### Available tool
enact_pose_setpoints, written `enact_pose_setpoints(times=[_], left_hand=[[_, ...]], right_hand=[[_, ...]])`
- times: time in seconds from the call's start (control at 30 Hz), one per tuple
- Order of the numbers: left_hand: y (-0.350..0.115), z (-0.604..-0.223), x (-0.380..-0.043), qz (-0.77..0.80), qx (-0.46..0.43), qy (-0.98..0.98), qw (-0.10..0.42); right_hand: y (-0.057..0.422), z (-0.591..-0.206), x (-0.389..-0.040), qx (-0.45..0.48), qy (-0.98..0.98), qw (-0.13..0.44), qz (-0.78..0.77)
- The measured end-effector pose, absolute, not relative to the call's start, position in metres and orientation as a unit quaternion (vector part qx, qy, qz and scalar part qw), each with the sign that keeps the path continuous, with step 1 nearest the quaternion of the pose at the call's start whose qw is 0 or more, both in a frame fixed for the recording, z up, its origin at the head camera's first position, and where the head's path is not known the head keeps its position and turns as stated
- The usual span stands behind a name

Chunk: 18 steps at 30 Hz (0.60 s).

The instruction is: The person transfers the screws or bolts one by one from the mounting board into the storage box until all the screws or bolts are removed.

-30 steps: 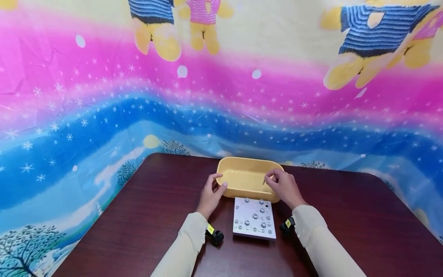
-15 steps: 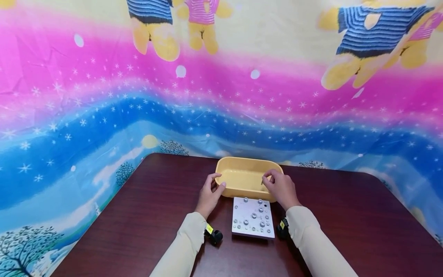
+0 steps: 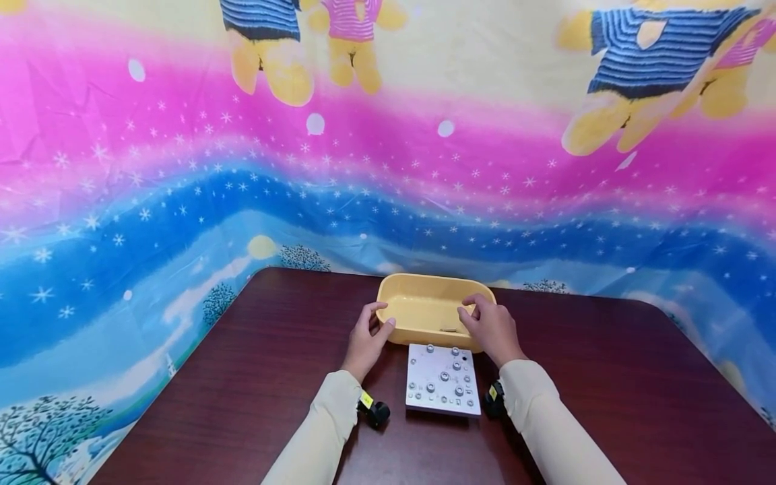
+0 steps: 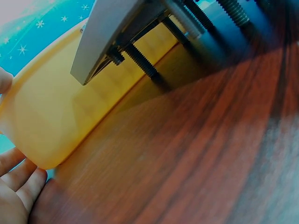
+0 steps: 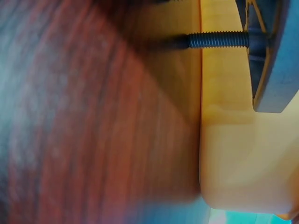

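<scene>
A yellow plastic tub (image 3: 418, 338) stands near the table's back edge. My left hand (image 3: 366, 342) grips its left end, thumb at the near rim; in the left wrist view, fingers (image 4: 30, 186) touch the outer wall. Over the tub's right end is my right hand (image 3: 494, 329), thumb and forefinger slightly apart with nothing seen between them. A small metal screw (image 3: 448, 330) lies on the tub floor just left of those fingertips. In front of the tub sits a silver metal plate (image 3: 430, 367) with several bolts through it. Threaded bolt shanks (image 4: 141, 60) stick out beneath it.
The dark red-brown wooden table (image 3: 273, 350) extends to both sides of the arms. A printed cloth (image 3: 388, 182) hangs behind its back edge. Black wrist cameras (image 3: 377, 413) sit on both wrists, either side of the plate.
My right hand moved slightly left over the tub and let go of the small screw, which now lies on the tub floor. The left hand has kept its place.
</scene>
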<state>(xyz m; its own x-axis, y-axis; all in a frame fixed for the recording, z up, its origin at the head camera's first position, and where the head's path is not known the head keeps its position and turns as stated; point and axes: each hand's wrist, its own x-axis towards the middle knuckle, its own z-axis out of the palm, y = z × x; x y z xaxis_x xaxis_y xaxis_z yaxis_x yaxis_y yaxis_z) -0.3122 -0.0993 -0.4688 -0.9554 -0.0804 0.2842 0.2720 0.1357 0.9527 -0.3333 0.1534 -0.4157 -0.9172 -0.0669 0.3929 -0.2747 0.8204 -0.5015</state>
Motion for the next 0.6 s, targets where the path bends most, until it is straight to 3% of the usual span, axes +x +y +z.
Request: enact_pose_setpoints(times=[0.6], left_hand=[[-0.0999, -0.4692, -0.31, -0.648, -0.063, -0.749, 0.123]], right_hand=[[0.1585, -0.419, -0.3354, 0.101, -0.921, 0.197, 0.32]])
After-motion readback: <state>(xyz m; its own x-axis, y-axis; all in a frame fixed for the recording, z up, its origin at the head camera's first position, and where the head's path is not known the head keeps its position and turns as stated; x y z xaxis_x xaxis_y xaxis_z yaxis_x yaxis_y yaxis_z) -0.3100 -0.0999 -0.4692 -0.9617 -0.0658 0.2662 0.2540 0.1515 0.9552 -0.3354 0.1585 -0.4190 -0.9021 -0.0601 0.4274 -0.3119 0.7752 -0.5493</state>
